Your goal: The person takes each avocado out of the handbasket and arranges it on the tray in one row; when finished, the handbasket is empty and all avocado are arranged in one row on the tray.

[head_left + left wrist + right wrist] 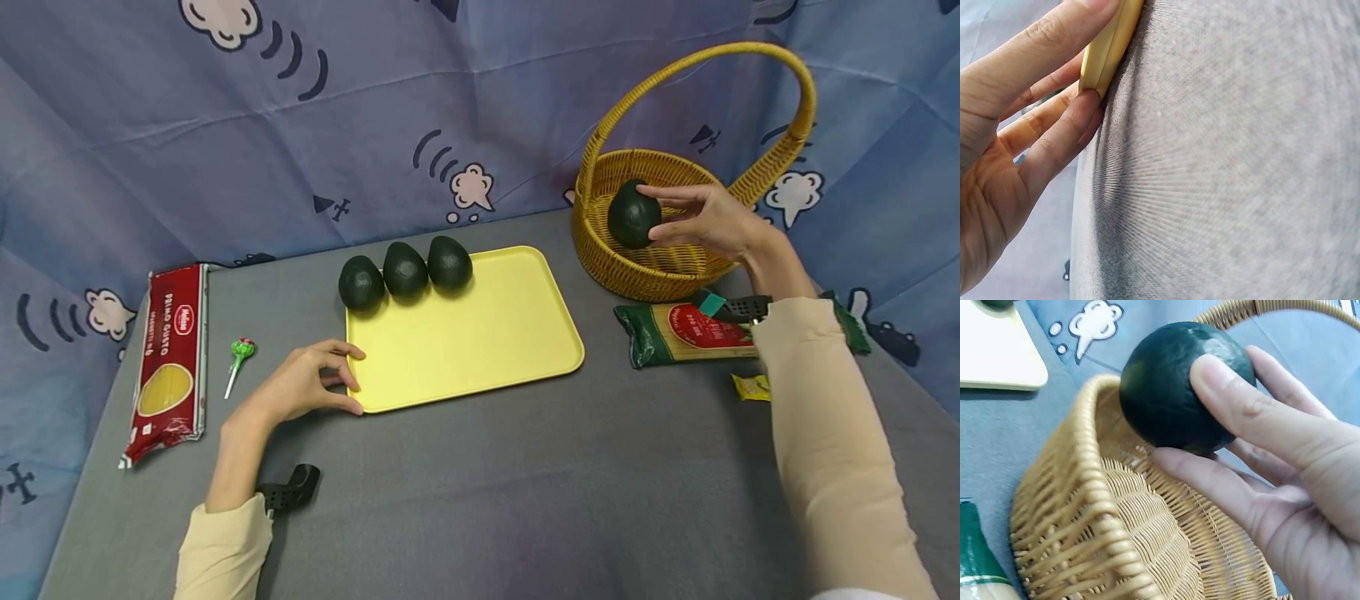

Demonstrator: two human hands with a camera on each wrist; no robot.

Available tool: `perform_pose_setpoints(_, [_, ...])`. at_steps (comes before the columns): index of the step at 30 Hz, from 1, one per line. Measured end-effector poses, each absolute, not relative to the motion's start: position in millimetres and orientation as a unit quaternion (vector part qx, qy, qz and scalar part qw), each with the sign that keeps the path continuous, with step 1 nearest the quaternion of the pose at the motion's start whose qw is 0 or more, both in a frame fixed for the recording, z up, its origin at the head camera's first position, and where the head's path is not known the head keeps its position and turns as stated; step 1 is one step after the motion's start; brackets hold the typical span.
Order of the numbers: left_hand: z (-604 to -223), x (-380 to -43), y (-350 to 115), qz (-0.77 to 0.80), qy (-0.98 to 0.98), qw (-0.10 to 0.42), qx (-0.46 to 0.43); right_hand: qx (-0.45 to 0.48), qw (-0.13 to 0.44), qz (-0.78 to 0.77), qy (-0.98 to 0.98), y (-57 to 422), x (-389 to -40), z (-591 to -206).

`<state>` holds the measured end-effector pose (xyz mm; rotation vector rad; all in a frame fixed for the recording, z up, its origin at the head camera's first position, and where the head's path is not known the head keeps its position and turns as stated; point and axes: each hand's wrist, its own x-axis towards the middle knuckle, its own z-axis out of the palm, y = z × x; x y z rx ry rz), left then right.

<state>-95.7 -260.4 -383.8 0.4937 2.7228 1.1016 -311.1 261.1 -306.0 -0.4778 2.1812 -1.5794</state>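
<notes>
In the head view my right hand (705, 221) holds a dark green avocado (633, 215) over the wicker basket (596, 260). The right wrist view shows thumb and fingers gripping this avocado (1179, 387) just above the basket's woven rim (1100, 462). My left hand (311, 379) is at the left end of a yellow tray (465, 350). Up close in the left wrist view, its thumb and fingers pinch the tray's edge (1105, 62). Three more avocados, a left one (361, 283), a middle one (405, 272) and a right one (450, 265), sit in a row along the tray's back left.
A red spaghetti packet (168, 354) and a green lollipop (240, 354) lie on the grey tabletop (465, 492) at left. In front of the basket lies a green and red packet (697, 333), partly under my right forearm, with a small yellow wrapper (750, 387) nearby. A patterned curtain (480, 100) hangs behind.
</notes>
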Motion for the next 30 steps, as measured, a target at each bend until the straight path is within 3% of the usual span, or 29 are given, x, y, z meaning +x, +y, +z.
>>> perform_pose_setpoints(17, [-385,-97,-261,0.374,0.909,0.075,0.168,-0.264,0.149,-0.592,0.746,230,-269,-310])
perform_pose_setpoints(30, [-385,-100,-260,0.369,0.91,0.076,0.172,-0.282,0.207,-0.689,0.634,194,-261,-339])
